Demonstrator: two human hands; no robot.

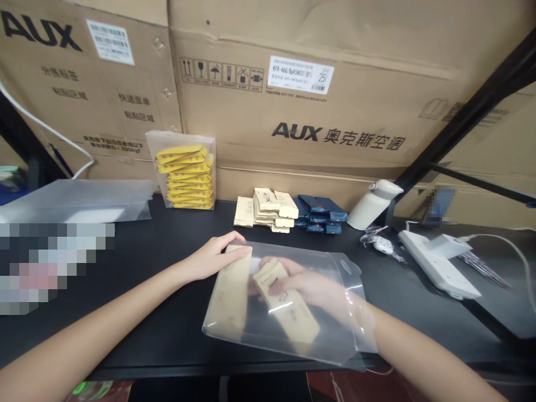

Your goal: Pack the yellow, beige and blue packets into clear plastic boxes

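A clear plastic bag (pixel 330 340) lies over the front of the black table, its mouth to the right. My left hand (pixel 218 254) pinches the bag's upper left corner from outside, thumb on top. Under that thumb, a long cream paper packet (pixel 228 296) lies inside along the bag's left end. My right hand (pixel 310 285) reaches through the mouth and is closed around more cream paper packets (pixel 293 315), seen blurred through the plastic. These sit tilted, to the right of the first packet. Some of my right fingers are hidden behind them.
Behind the bag stand stacks of cream packets (pixel 268 206) and dark blue packets (pixel 320 212). A filled bag of yellow packets (pixel 188 176) leans on the cardboard boxes (pixel 234 128). Flat plastic bags (pixel 79 195) lie left. A white bottle (pixel 372 206), keys (pixel 383 244) and a power strip (pixel 439 265) are right.
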